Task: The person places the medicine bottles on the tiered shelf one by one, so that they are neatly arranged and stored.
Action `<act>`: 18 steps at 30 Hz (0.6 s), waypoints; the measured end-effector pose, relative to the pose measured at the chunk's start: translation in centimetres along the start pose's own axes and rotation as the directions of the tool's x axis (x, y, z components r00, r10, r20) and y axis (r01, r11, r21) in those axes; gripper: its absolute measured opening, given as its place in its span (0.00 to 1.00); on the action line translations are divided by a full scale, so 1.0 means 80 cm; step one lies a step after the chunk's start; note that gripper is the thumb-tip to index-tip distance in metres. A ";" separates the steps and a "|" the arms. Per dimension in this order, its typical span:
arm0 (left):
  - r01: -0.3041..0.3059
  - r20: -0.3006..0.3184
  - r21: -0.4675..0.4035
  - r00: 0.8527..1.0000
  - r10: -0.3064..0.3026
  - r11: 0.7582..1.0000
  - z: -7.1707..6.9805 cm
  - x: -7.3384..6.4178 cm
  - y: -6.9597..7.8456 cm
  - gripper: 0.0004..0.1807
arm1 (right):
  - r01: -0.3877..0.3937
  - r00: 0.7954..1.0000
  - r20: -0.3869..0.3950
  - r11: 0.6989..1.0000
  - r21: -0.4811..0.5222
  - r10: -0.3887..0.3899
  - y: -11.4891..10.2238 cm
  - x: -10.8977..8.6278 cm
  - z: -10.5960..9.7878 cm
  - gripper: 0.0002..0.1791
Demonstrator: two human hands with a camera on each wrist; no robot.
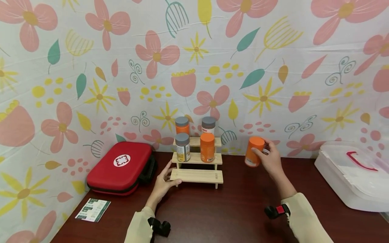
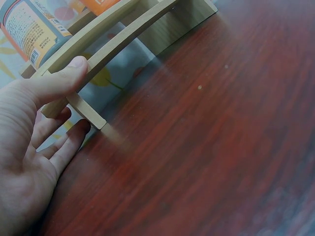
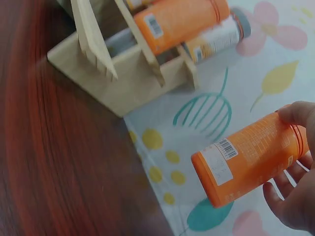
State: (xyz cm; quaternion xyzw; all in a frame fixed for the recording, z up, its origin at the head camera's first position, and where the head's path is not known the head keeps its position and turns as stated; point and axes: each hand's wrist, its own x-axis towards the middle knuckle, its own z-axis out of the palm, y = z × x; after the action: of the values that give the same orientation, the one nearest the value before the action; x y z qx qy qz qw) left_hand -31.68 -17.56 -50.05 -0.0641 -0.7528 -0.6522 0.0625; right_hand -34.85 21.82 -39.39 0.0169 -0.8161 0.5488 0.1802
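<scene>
A three-step wooden rack (image 1: 197, 175) stands against the wall. My left hand (image 1: 162, 185) grips its left end, thumb on the lowest step and fingers round behind, as the left wrist view also shows. On the middle step are a grey-lidded bottle (image 1: 183, 150) and an orange bottle (image 1: 207, 148). Behind them, on the top step, stand an orange bottle with a grey lid (image 1: 182, 126) and a white bottle with a grey lid (image 1: 208, 125). Right of the rack, my right hand (image 1: 270, 160) holds another orange bottle (image 3: 248, 156), slightly tilted and apart from the rack.
On the left lies a red zipped case (image 1: 120, 167) with a white emblem. A printed card (image 1: 93, 210) lies in front of it. A white translucent box (image 1: 349, 175) with a red handle stands at the far right of the dark wooden table (image 1: 225, 216).
</scene>
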 end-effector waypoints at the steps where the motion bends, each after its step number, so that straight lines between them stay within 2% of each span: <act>1: 0.000 -0.001 0.002 1.000 0.000 1.000 0.000 0.000 0.000 0.51 | 0.000 1.000 0.005 1.000 -0.002 0.000 -0.003 -0.001 0.002 0.36; 8: 0.002 0.001 0.002 1.000 -0.002 1.000 -0.003 0.001 -0.002 0.51 | 0.010 0.998 0.064 0.999 0.039 -0.013 -0.026 -0.015 0.020 0.35; 18: 0.010 0.008 -0.001 1.000 -0.010 1.000 -0.001 0.002 -0.002 0.51 | 0.121 0.974 0.182 0.989 0.084 -0.135 -0.064 -0.039 0.053 0.33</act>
State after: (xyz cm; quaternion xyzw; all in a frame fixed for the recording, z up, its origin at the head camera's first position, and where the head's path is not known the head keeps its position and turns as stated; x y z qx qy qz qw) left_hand -31.85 -17.67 -50.16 -0.0630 -0.7529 -0.6527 0.0563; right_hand -31.92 15.42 -37.21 0.1274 -0.8061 0.5613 0.1371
